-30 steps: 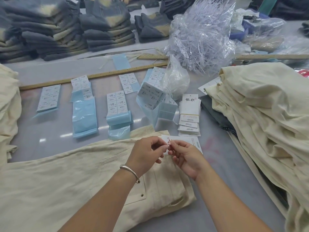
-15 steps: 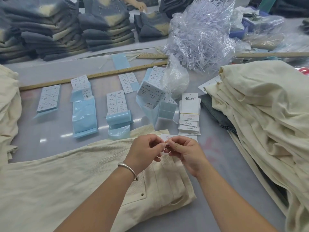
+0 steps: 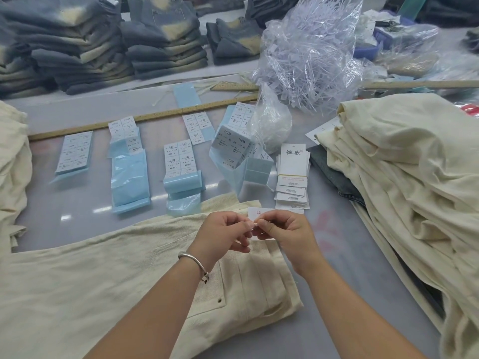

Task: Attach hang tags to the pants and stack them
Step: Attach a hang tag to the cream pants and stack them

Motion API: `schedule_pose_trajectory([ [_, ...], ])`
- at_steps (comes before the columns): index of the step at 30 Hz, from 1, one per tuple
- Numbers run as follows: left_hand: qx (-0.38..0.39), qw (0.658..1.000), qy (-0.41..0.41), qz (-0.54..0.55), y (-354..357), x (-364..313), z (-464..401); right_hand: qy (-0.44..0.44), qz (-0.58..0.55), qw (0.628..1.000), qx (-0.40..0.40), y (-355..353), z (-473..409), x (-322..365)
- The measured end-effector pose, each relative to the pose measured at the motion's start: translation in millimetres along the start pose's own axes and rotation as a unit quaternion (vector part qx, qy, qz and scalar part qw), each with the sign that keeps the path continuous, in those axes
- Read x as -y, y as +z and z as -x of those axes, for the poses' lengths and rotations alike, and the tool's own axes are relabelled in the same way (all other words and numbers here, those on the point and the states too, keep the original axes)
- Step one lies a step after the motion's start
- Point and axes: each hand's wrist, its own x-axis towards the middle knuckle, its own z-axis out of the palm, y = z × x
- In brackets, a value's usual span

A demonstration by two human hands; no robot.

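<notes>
A cream pair of pants [image 3: 103, 286] lies flat on the table in front of me, waistband to the right. Just above the waistband, my left hand [image 3: 220, 234] and my right hand [image 3: 287, 234] meet fingertip to fingertip, both pinching a small white hang tag [image 3: 259, 213]. Most of the tag is hidden behind my fingers. A stack of white hang tags [image 3: 293, 172] lies a little beyond my hands.
A tall pile of cream pants [image 3: 404, 167] fills the right side, and more cream pants [image 3: 13, 161] lie at the left edge. Blue-backed sticker sheets [image 3: 129, 177] are spread across the table. A clear bag of plastic fasteners [image 3: 308, 53] and dark folded jeans [image 3: 77, 42] sit behind.
My hands have drawn closer together over the tag, covering more of it. The pants and the piles have not moved.
</notes>
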Motion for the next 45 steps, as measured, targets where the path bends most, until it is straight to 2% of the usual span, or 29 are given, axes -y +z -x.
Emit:
schedule_pose_trajectory([
  [5,0.015,0.999,-0.006,0.038,0,-4,2,0.076,-0.100,0.992,-0.010,2,2,1],
  [7,0.003,0.999,0.019,0.040,-1,-4,3,0.116,-0.130,0.985,-0.013,2,2,1],
  [11,-0.084,0.980,0.156,-0.086,-7,-3,1,0.112,-0.117,0.987,-0.021,2,2,1],
  [15,-0.066,0.940,0.238,-0.235,-5,-4,3,0.075,-0.104,0.991,-0.027,2,2,2],
  [26,-0.063,0.918,0.238,-0.312,1,-5,3,0.062,-0.087,0.994,-0.022,4,3,1],
  [33,-0.048,0.887,0.251,-0.385,1,-5,-1,0.017,0.002,0.999,-0.045,5,3,0],
  [35,-0.046,0.899,0.238,-0.366,2,-3,-2,0.005,0.015,0.999,-0.051,6,4,1],
  [40,-0.026,0.972,0.148,-0.183,-1,3,-8,0.018,-0.007,0.998,-0.056,7,3,2],
  [42,-0.020,0.983,0.116,-0.138,-4,5,-13,0.029,-0.017,0.998,-0.050,7,3,0],
  [45,-0.018,0.987,0.093,-0.127,-9,10,-20,0.038,-0.007,0.998,-0.044,8,2,-2],
])
